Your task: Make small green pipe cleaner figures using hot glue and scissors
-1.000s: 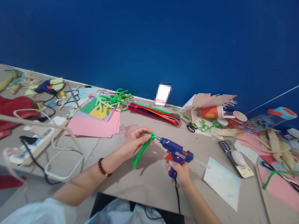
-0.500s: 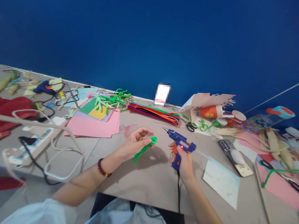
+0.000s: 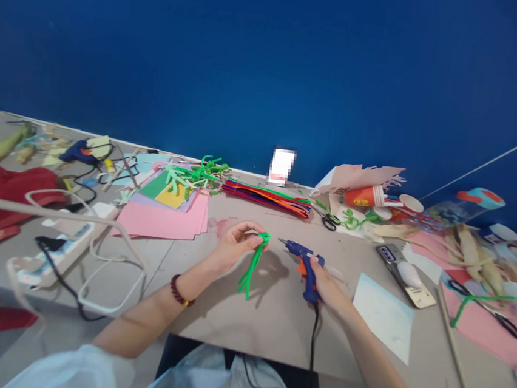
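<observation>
My left hand [image 3: 235,245] pinches the looped top of a bunch of green pipe cleaners [image 3: 251,265], which hangs down over the grey table [image 3: 256,316]. A red bead bracelet [image 3: 179,292] sits on that wrist. My right hand [image 3: 327,286] grips the handle of a blue glue gun [image 3: 304,260] lying low on the table, its nozzle pointing left toward the pipe cleaners but apart from them. Its black cord [image 3: 313,339] runs back toward me.
Coloured paper sheets [image 3: 165,209], loose green pipe cleaners [image 3: 196,173] and a bundle of coloured ones [image 3: 267,196] lie behind. Scissors [image 3: 329,220], a red cup [image 3: 365,196], a phone [image 3: 404,272] and a white sheet [image 3: 384,316] are right. A power strip [image 3: 62,242] and second glue gun [image 3: 77,152] are left.
My right hand has drawn the glue gun away from the pipe cleaners and lowered it to the table. The left hand turned the green bunch so it hangs more steeply.
</observation>
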A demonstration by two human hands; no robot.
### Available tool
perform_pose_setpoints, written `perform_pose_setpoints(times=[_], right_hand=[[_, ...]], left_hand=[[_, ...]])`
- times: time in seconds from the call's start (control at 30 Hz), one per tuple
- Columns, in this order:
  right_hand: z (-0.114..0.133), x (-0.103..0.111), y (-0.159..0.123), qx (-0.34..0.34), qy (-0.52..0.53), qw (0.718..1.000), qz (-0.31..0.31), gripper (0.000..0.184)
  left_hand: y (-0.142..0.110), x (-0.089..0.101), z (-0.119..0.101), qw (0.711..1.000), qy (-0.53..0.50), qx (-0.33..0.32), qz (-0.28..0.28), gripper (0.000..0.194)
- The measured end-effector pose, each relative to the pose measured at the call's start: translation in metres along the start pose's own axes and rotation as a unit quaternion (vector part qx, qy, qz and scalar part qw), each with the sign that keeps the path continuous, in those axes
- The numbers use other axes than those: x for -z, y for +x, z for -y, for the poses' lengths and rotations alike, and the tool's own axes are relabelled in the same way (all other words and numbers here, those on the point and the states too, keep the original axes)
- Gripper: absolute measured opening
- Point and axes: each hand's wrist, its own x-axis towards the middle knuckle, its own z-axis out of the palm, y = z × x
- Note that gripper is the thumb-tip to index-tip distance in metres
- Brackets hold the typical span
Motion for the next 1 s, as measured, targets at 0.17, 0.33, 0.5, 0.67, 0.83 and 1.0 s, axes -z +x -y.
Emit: perform_pose_setpoints(times=[0.17,0.33,0.5,0.67,0.83,1.0], right_hand=[[0.016,0.0,-0.009,0.035,-0.272,0.962,0.0,0.071],[0.032,-0.01,-0.012,0.052,-0.43,0.901,0.017,0.076],[0.032,-0.02,-0.012,0.079,-0.503,0.861,-0.009,0.07],[0.05,-0.013,-0.025,0.128,-0.504,0.853,-0.047,0.055],[0.084,-0.013,-0.038,0.357,-0.232,0.903,-0.056,0.022],[0.105,-0.031,-0.032,0.44,-0.069,0.895,0.016,0.016]], left_hand=[[0.002,0.002,0.004,1.0,0.004,-0.014,-0.011,0.025],[0.003,0.002,0.005,0.999,0.024,-0.028,-0.015,0.023],[0.004,0.005,0.003,0.998,0.035,-0.035,-0.031,0.024],[0.007,0.008,0.004,0.998,0.026,-0.047,-0.042,0.024],[0.006,0.006,0.004,0.998,0.044,-0.034,-0.012,0.024],[0.004,0.004,0.003,0.998,0.043,-0.052,0.006,0.022]])
